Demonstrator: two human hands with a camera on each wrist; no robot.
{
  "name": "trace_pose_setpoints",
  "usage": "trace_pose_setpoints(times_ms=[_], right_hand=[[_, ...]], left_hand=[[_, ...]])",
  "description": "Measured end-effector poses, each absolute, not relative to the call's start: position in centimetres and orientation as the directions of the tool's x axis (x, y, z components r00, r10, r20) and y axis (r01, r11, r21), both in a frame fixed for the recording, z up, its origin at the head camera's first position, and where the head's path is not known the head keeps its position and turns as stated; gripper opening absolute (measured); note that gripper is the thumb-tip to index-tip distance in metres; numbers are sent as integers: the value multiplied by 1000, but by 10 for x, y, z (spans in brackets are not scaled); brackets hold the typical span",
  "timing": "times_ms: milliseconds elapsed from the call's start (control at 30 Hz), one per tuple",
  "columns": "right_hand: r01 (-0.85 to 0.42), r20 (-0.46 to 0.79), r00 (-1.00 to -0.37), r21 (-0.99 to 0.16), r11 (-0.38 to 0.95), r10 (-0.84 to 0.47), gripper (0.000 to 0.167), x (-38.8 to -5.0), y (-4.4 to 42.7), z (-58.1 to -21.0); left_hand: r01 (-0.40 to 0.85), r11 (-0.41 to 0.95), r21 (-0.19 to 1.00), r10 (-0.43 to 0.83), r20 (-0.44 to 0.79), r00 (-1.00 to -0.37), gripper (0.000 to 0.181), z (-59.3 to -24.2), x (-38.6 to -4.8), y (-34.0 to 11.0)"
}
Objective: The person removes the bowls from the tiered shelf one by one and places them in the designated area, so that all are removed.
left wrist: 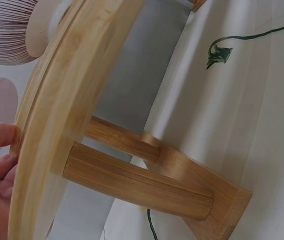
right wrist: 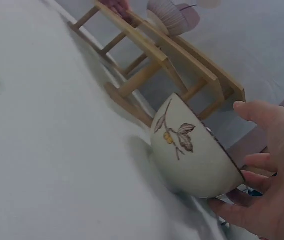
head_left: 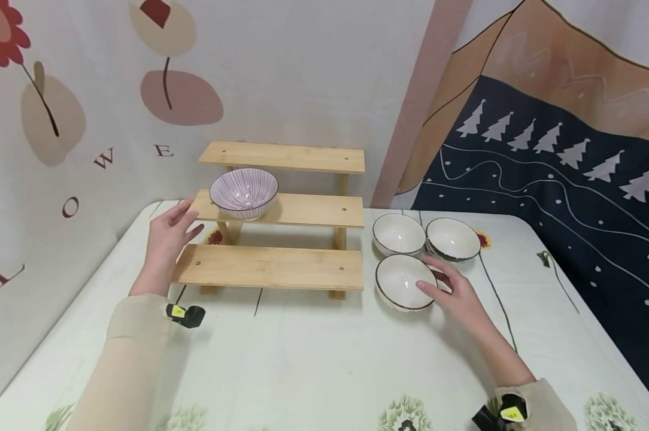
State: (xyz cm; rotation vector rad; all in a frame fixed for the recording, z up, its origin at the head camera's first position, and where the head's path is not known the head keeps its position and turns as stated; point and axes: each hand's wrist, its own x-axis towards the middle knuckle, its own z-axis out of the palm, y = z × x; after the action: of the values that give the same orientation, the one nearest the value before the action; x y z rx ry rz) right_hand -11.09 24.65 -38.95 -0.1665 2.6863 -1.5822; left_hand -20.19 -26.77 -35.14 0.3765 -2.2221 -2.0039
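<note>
A three-step wooden shelf stand (head_left: 281, 209) stands on the table, with a purple-striped bowl (head_left: 243, 193) on the left of its middle step. At that step's left end my left hand (head_left: 165, 239) holds the edge, its thumb low by the corner. My right hand (head_left: 454, 296) is at the front white bowl (head_left: 405, 282), which has a dark rim and a painted sprig outside. In the right wrist view my fingers (right wrist: 231, 212) touch the bowl's outer side, while the thumb stands above the rim, apart from it. The bowl stands upright on the table.
Behind the front bowl are another white bowl (head_left: 399, 233) and, to the right, a white bowl (head_left: 452, 238) that seems stacked on another. A flower-printed cloth (head_left: 303, 365) covers the table. Printed hangings (head_left: 314, 72) rise behind the stand and at the right.
</note>
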Motion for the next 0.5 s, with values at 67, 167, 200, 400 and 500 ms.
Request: trace_pose_setpoints(times_ms=[67, 167, 200, 400, 500], right_hand=[[-100, 59, -993, -879, 466, -102, 52, -114, 246, -388], [-124, 85, -991, -873, 472, -103, 46, -119, 246, -385], [-131, 92, -990, -871, 474, -105, 45, -121, 246, -383], [-171, 131, -984, -875, 454, -118, 42, -128, 243, -373], [-193, 151, -980, -880, 433, -130, 40, -133, 239, -366]], left_hand=[[-100, 93, 991, -268, -72, -961, 60, -351, -202, -268], [-103, 78, 992, -268, -79, -960, 60, -351, -202, -268], [-104, 69, 992, -268, -82, -960, 60, -352, -202, -268], [-93, 7, 996, -260, -88, -961, 60, -352, -204, -269], [-93, 4, 996, -261, -89, -961, 60, -352, -204, -269]])
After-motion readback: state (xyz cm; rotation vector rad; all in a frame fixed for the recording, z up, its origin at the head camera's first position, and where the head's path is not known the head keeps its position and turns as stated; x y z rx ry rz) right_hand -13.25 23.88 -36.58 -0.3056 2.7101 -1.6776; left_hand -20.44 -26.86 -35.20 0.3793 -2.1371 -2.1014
